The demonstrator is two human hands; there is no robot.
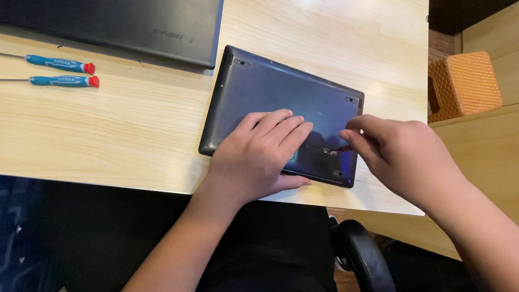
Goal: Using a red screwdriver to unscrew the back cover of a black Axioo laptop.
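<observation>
While two slim screwdrivers (59, 71) with blue handles and red caps lie side by side at the far left of the pale wooden table (116, 133), the left hand (262, 155) rests flat and open on a small dark laptop (277, 91), palm down, fingers together and stretched across its smooth matte underside. That laptop lies bottom up near the table's near edge (rounded corners, small rubber feet at the corners). Right of it, the right hand (399, 155) is nearly closed, thumb and forefinger pinched on a thin tool (332, 150) whose tip meets the laptop's base near its right edge. A larger black laptop (97, 0), lid shut, sits at the far left. A woven orange box (465, 82) stands beyond the table at the right.
</observation>
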